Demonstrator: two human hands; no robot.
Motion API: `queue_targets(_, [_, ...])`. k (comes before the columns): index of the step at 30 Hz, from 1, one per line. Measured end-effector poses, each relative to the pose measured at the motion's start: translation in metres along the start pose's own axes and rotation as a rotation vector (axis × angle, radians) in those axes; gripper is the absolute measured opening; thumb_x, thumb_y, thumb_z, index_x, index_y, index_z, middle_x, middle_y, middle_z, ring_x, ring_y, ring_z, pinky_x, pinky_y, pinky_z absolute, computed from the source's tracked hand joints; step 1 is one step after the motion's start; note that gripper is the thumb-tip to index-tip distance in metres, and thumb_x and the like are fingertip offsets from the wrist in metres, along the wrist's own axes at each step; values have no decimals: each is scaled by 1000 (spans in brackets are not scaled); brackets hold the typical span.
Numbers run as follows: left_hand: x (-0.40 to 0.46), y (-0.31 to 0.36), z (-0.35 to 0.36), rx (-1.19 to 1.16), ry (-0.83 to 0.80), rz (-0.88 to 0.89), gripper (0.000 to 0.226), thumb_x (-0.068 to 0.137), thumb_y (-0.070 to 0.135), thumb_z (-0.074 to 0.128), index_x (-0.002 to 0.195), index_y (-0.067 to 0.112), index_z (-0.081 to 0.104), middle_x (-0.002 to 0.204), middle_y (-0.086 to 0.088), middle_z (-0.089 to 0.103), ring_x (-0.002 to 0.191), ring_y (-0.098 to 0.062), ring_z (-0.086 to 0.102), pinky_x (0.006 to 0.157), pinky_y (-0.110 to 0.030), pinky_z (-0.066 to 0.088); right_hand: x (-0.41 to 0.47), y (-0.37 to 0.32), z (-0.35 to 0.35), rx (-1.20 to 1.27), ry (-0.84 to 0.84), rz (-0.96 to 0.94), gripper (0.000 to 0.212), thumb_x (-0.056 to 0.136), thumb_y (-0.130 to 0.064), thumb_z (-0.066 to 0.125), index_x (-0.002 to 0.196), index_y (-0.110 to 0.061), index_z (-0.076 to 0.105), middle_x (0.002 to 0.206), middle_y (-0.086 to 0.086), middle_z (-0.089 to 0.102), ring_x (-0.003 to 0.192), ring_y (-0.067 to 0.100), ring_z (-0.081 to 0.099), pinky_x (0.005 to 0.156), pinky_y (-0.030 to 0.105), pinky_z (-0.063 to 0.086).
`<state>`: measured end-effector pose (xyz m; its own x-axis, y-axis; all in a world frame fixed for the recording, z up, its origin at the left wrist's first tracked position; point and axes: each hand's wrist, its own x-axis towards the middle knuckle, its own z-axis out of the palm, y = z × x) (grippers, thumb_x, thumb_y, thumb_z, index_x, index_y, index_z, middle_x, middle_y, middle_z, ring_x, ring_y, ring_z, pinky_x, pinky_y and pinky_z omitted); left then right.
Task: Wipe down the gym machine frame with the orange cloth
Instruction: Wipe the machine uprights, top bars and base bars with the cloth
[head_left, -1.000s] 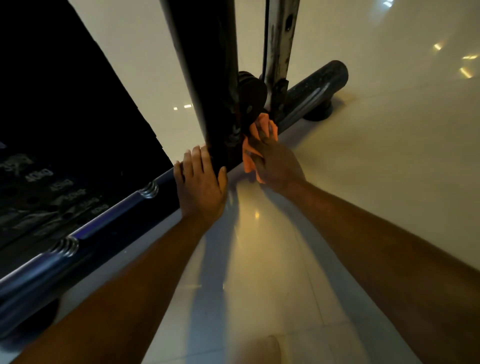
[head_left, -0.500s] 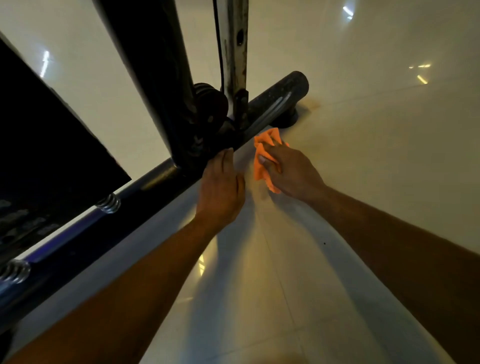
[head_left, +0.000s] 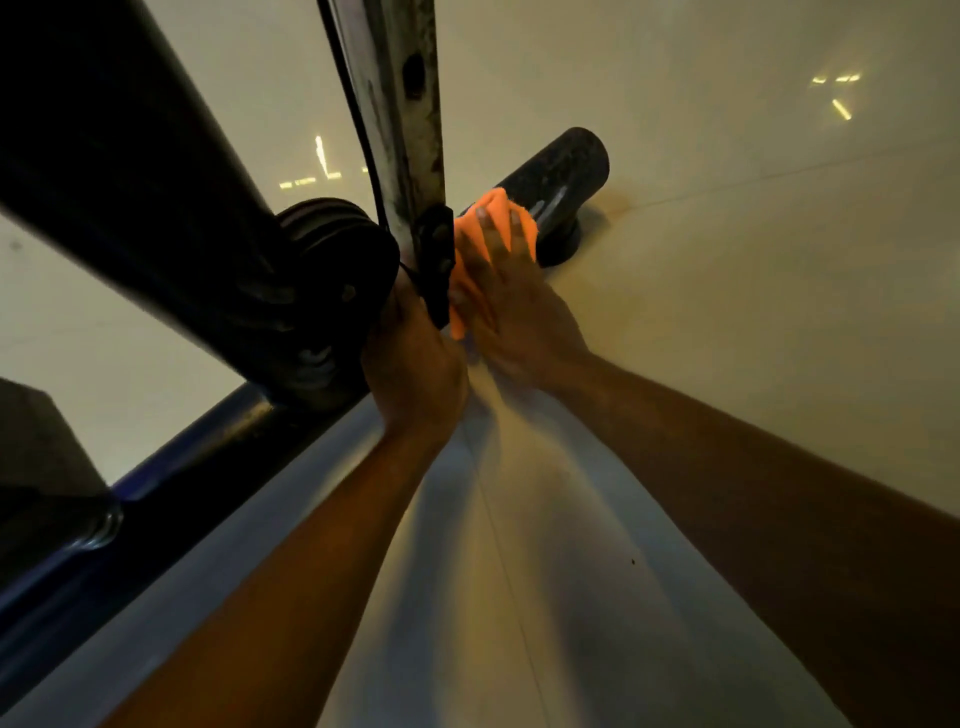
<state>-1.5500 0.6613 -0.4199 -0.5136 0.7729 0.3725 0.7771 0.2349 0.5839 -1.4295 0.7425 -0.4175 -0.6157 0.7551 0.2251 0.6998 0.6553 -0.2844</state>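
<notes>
Right hand (head_left: 511, 306) laid flat with fingers straight, pressing the orange cloth (head_left: 491, 244) onto the low black tube of the gym machine frame (head_left: 558, 174), just beside the foot of the worn silver upright post (head_left: 402, 104); cloth bunched under the fingers, spilling past fingertips and palm edge. Left hand (head_left: 413, 364) close alongside, touching the frame at the base of the pulley wheel (head_left: 337, 260); fingertips hidden behind a black bracket (head_left: 436, 260), so grip cannot be told. Thick black diagonal beam (head_left: 130, 182) crossing upper left; blue-edged base rail (head_left: 156, 483) running to lower left; glossy pale tiled floor (head_left: 727, 260) beneath, dotted with light reflections.
</notes>
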Motion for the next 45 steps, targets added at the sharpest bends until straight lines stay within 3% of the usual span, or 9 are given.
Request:
queue_targets(4, [-2, -12, -1, 46, -49, 96, 70, 112, 47, 22, 163, 3, 39, 153, -24, 54, 140, -39, 53, 117, -51, 43, -4, 1, 14, 54, 146, 20, 70, 117, -48, 35, 174, -20, 4, 181, 20, 7, 165, 46, -11, 135, 60, 10])
queue_targets(7, [-5, -11, -1, 48, -56, 107, 84, 112, 57, 6, 163, -2, 37, 161, -26, 46, 150, -41, 44, 128, -50, 32, -4, 21, 16, -15, 164, -25, 67, 118, -45, 40, 174, -19, 13, 181, 17, 9, 166, 48, -5, 134, 62, 11])
queue_targets(13, [-3, -15, 8, 156, -43, 101, 61, 112, 30, 44, 163, -2, 37, 160, -27, 48, 143, -45, 52, 118, -57, 43, -16, -31, 23, 239, 215, 119, 73, 115, -39, 46, 172, -13, 7, 181, 1, -16, 163, 27, -29, 129, 59, 32])
queue_targets(19, [-6, -21, 4, 230, -41, 188, 65, 109, 31, 30, 160, -9, 38, 165, -27, 42, 150, -48, 43, 128, -46, 25, 10, 43, 16, -58, 189, -74, 64, 117, -52, 35, 172, -19, 30, 178, 21, 19, 164, 53, 8, 133, 65, 11])
queue_targets(27, [-13, -3, 17, 485, -15, 68, 72, 113, 46, 42, 164, -4, 31, 164, -25, 43, 148, -43, 46, 120, -51, 37, 19, 64, 8, -171, 129, -332, 61, 118, -50, 26, 171, -21, 32, 177, 23, 24, 162, 56, 10, 127, 72, 18])
queue_targets(31, [-9, 6, 17, 485, -28, -1, 74, 112, 45, 45, 163, -6, 30, 159, -28, 46, 142, -46, 50, 115, -54, 42, 36, 83, -15, -160, 118, -83, 61, 117, -51, 22, 171, -24, 33, 178, 18, 24, 162, 55, 16, 128, 71, 17])
queue_targets(37, [-3, 21, 26, 441, 17, -121, 76, 107, 47, 54, 158, -7, 37, 148, -30, 55, 131, -48, 57, 108, -56, 46, 38, 79, -17, -263, -44, -540, 65, 117, -55, 20, 174, -23, 22, 180, 15, 17, 165, 48, 11, 128, 70, 19])
queue_targets(41, [-5, 16, 33, 471, 59, -101, 79, 110, 54, 52, 159, -6, 37, 149, -29, 56, 134, -46, 56, 112, -55, 44, 49, 104, -30, -201, 48, -208, 61, 117, -48, 30, 172, -23, 30, 179, 15, 22, 164, 50, 13, 128, 68, 19])
queue_targets(45, [-8, 8, 37, 495, 102, -62, 78, 111, 54, 53, 157, -6, 39, 149, -29, 56, 135, -46, 56, 111, -55, 45, 26, 83, -8, -235, 24, -373, 67, 116, -50, 35, 174, -19, 23, 180, 20, 15, 163, 55, 7, 128, 73, 13])
